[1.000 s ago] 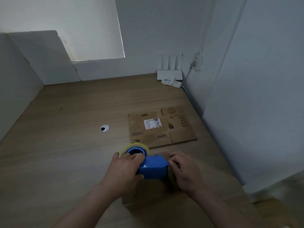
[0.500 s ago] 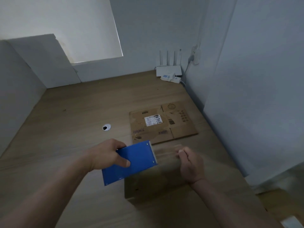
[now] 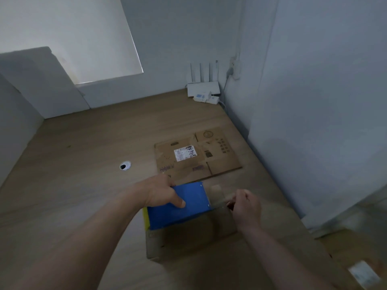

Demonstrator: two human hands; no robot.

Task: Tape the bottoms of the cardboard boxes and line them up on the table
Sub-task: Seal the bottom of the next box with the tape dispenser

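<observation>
Partly hiding the box [image 3: 189, 239], left hand [image 3: 160, 193] grips the dispenser [image 3: 190, 203]; right hand [image 3: 246, 208] pinches barely visible clear tape [image 3: 217, 194].

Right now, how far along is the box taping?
No taped box stands lined up in view. In hand: the left hand grips the blue tape dispenser, the right hand pinches clear tape stretched over the near box. Left: the flattened box beyond lies unassembled.
</observation>
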